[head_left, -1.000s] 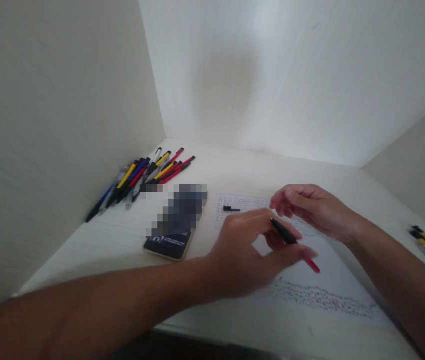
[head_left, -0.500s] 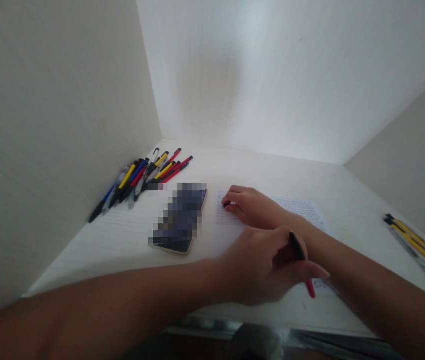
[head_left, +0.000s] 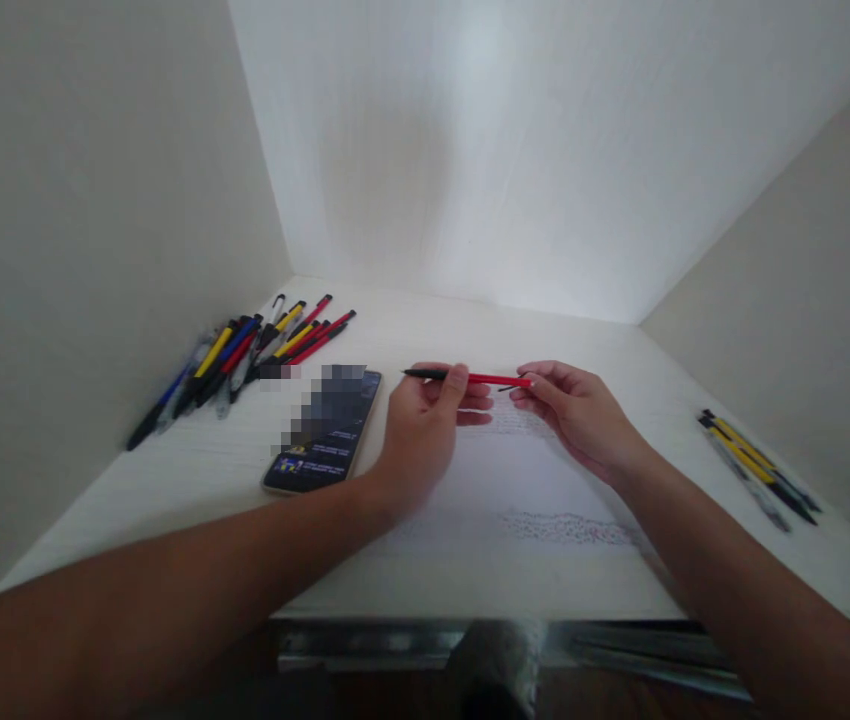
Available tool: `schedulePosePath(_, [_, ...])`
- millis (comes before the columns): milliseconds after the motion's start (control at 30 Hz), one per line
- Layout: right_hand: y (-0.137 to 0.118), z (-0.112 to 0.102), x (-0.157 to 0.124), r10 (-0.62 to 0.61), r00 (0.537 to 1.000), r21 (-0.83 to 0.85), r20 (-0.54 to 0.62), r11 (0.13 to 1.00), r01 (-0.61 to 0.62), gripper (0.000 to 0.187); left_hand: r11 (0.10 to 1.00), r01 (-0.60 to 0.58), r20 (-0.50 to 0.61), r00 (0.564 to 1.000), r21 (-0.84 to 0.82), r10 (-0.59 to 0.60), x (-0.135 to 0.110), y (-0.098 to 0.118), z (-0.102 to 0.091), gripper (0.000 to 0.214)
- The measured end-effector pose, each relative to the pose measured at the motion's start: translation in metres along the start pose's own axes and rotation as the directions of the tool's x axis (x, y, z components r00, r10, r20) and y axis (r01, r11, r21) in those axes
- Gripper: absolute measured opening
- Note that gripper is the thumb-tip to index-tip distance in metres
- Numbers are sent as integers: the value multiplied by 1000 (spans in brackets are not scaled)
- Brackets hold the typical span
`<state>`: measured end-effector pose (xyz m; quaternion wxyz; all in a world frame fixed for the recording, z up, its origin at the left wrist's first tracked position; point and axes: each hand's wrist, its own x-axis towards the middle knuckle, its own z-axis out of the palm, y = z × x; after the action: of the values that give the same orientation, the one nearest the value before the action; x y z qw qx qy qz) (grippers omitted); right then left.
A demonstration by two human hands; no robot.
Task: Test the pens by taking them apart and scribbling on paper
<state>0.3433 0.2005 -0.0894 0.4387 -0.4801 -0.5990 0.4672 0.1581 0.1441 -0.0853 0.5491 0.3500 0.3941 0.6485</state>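
Observation:
My left hand (head_left: 425,425) is closed around a red pen (head_left: 496,379) with a black grip, held level above the paper. Its black tip points left, its red end right. The fingers of my right hand (head_left: 575,405) pinch together at that red end, with a small dark pen part (head_left: 507,388) showing between them; its exact shape is too small to make out. Beneath both hands lies a white sheet of paper (head_left: 530,475) with rows of small handwriting, partly covered by the hands.
A smartphone (head_left: 327,440) with a lit screen lies left of the paper. Several mixed pens (head_left: 237,350) are heaped along the left wall. A few yellow, black and clear pens (head_left: 755,465) lie at the right. White panels (head_left: 455,180) enclose the desk (head_left: 470,590) on three sides.
My hands were crossed, the left nearer me with the pen pointing down. They have uncrossed, bringing the pen level and the right hand to its red end. The view has shifted slightly.

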Motion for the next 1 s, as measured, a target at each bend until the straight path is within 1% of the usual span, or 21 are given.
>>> schedulePosePath(33, [4,-2,-6,44,999,101,-24,994,-41,27,1000,21,-11,1000,-5,-21,2,0,0,18])
schedulePosePath(100, [10,-4,-18,84,996,228,-38,971,-73,25,998,55,-9,998,1,-55,2,-2,0,13])
schedulePosePath(167, [13,-4,-26,87,994,291,-61,954,-65,23,997,76,-3,997,16,-76,1,-1,1,11])
schedulePosePath(267, [14,-5,-32,82,992,343,-94,938,-45,23,994,92,-4,996,56,-92,-3,3,4,12])
schedulePosePath(367, [14,-5,-36,72,993,352,-92,935,-35,22,988,119,15,992,101,-121,-6,9,7,16])
schedulePosePath(500, [15,-5,-40,40,996,314,-81,949,-13,21,985,132,26,990,110,-136,-11,15,9,18])
schedulePosePath(600, [17,-6,-41,15,997,310,-74,951,9,20,983,138,59,988,119,-146,-13,17,8,18])
schedulePosePath(667, [17,-7,-42,26,997,330,-71,944,-1,19,983,156,66,984,94,-163,-12,14,6,18])
schedulePosePath(800, [17,-7,-44,62,995,372,-80,928,-27,19,982,186,99,977,33,-188,-5,0,2,17])
schedulePosePath(900, [16,-8,-47,48,998,344,-30,938,-35,14,980,201,130,971,4,-200,-2,-7,0,16])
schedulePosePath(967, [16,-8,-50,17,999,326,40,945,-29,13,974,227,149,963,0,-225,-2,-8,0,16])
schedulePosePath(1000, [17,-8,-51,0,997,324,79,946,-25,16,970,245,167,956,-3,-241,-3,-8,0,16])
